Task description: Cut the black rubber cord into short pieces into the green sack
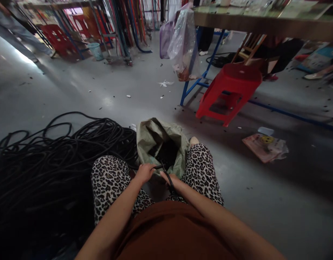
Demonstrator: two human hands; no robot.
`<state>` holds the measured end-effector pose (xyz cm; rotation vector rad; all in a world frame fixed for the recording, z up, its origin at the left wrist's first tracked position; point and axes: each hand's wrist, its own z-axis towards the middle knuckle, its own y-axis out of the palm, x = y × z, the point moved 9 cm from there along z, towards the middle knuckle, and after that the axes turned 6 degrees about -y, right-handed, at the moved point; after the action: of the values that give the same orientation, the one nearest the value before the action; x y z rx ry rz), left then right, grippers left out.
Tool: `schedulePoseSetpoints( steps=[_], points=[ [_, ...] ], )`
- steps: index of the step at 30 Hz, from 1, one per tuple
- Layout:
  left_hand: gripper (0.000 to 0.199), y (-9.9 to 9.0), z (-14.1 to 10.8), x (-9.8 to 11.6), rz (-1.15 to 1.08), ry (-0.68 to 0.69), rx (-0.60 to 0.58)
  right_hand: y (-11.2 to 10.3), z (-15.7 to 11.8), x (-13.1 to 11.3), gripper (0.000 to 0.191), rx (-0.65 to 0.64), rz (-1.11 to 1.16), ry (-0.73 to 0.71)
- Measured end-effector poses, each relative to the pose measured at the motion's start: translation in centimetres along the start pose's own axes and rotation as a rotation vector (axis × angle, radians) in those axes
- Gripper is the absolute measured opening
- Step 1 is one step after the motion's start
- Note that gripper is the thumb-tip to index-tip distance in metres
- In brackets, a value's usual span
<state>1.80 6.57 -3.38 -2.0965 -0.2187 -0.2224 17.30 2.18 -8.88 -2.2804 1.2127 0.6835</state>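
Observation:
My left hand (145, 173) is closed on a black cord (157, 167) at the near rim of an open green woven sack (144, 141). Just right of it, my right hand (170, 177) is closed round black-handled scissors (169, 179), whose blades point toward the cord's end. Dark pieces (169, 153) lie inside the sack, which stands between my knees. On the floor to the left spreads a large tangled heap of black cord (101, 137).
A red stool (231, 90) stands ahead to the right, by a table (236, 21) with blue legs. A clear plastic bag (184, 39) hangs from the table's corner. A flat packet (263, 146) lies on the floor at right. A person's legs (17, 32) are at far left.

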Motion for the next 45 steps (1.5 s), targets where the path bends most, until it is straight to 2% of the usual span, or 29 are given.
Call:
schedulePoseSetpoints(
  steps=[3,9,14,23,33,37,45],
  points=[
    [0.038,0.1,0.0,0.0,-0.002,0.001,-0.003,0.2,0.3,0.2,0.051,-0.007,0.028,-0.015],
    [0.038,0.4,0.1,0.0,-0.026,0.011,-0.01,1.0,0.1,1.1,0.054,-0.047,0.053,0.069],
    [0.036,0.4,0.3,-0.3,-0.08,0.002,0.024,0.6,-0.2,0.8,0.05,-0.02,0.079,0.054],
    [0.035,0.1,0.6,-1.1,-0.071,-0.053,0.064,0.5,0.0,1.2,0.045,0.028,0.245,0.116],
    [0.036,0.2,0.5,-0.9,-0.047,-0.06,0.036,0.1,-1.0,0.7,0.047,0.043,0.173,0.136],
    [0.037,0.1,0.4,-0.9,-0.027,-0.073,0.025,-0.4,-1.0,0.7,0.049,0.086,0.129,0.138],
    [0.038,0.6,0.5,-1.1,-0.002,-0.085,0.013,-0.5,-1.0,0.9,0.047,0.083,0.091,0.132]
  ],
)
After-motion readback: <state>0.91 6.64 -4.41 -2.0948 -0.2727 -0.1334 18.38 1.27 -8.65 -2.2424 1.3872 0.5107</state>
